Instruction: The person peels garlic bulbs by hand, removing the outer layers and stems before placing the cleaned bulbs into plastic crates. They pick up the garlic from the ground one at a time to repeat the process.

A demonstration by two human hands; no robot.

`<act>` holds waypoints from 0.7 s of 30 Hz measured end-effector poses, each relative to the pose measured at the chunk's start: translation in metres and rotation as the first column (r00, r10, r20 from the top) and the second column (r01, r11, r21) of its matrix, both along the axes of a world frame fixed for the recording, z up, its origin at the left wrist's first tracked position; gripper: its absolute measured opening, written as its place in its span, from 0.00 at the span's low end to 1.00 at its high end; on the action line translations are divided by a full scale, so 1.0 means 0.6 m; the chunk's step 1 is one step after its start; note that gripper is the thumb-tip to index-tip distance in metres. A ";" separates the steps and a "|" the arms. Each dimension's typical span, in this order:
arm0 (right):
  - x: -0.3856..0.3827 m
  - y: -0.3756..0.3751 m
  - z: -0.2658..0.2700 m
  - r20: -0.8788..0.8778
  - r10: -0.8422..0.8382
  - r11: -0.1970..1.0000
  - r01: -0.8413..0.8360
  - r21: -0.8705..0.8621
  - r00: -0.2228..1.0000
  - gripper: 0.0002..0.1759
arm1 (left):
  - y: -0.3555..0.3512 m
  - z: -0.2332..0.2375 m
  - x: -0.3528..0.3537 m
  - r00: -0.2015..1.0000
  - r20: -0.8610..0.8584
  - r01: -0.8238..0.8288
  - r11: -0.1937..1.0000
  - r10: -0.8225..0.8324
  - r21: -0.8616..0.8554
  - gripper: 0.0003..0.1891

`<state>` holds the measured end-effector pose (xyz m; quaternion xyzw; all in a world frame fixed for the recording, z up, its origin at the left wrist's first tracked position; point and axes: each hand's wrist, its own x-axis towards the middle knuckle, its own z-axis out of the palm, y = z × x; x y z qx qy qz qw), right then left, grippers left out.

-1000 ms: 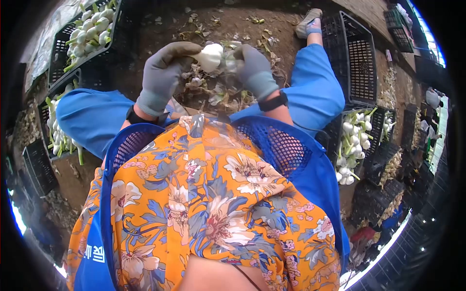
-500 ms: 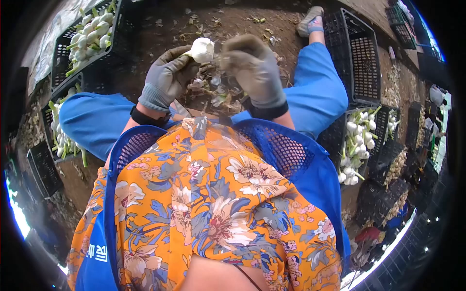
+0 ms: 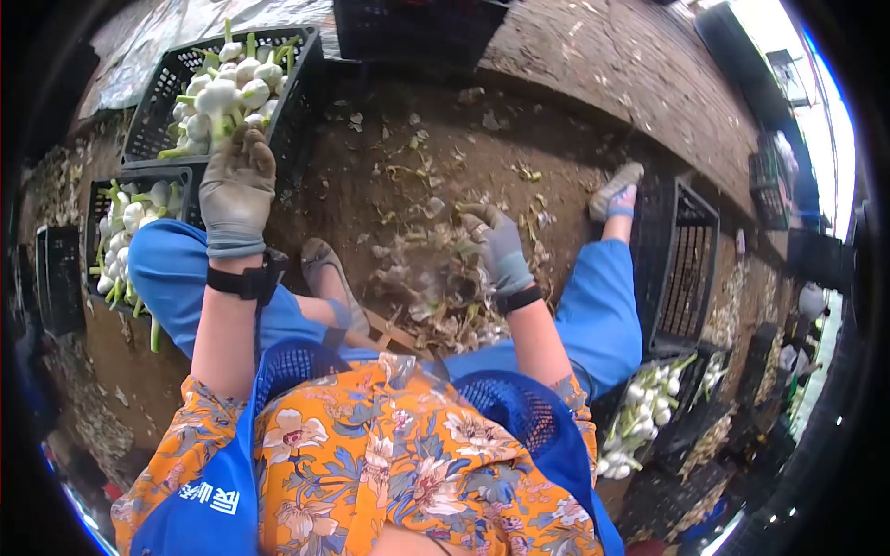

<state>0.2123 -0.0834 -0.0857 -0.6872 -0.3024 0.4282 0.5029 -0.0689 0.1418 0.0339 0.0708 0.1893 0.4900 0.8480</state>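
Note:
My left hand (image 3: 238,193), in a dirty grey work glove, reaches over the edge of the upper left crate (image 3: 148,130). Its fingers are closed round the green stem of a white garlic bulb (image 3: 217,97), which is among the other garlic bulbs (image 3: 257,93) heaped there. My right hand (image 3: 501,248), gloved too, hovers above a litter of garlic skins (image 3: 436,278) between my legs. Its fingers are loosely bent and apart, and nothing shows in them.
A second crate of garlic (image 3: 120,232) stands by my left knee. To my right are a black crate (image 3: 681,269) and more garlic bulbs (image 3: 649,398). A dark crate (image 3: 417,32) stands at the far edge. Skins scatter over the dirt floor (image 3: 371,176).
My left hand has carried the garlic bulb from in front of me to the upper left crate. My right hand has dropped lower, nearer my body. The view has shifted left.

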 end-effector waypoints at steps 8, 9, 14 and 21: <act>0.282 0.311 -0.330 0.145 -0.329 0.921 0.351 -0.169 0.933 0.29 | -0.088 -0.038 0.078 0.758 -0.527 0.328 0.923 -0.384 -0.202 0.12; 0.316 0.354 -0.386 0.146 -0.402 0.901 0.419 -0.114 0.904 0.28 | -0.090 -0.038 0.085 0.721 -0.545 0.348 0.904 -0.428 -0.250 0.12; 0.258 0.402 -0.251 0.617 -0.119 0.986 0.163 -0.016 0.778 0.07 | -0.094 -0.055 0.069 0.578 -0.576 0.465 0.813 -0.578 -0.350 0.12; -0.013 0.211 0.054 -0.541 0.169 0.985 -0.122 0.122 0.824 0.18 | -0.125 -0.087 0.115 0.434 -0.900 0.406 0.883 0.040 0.235 0.34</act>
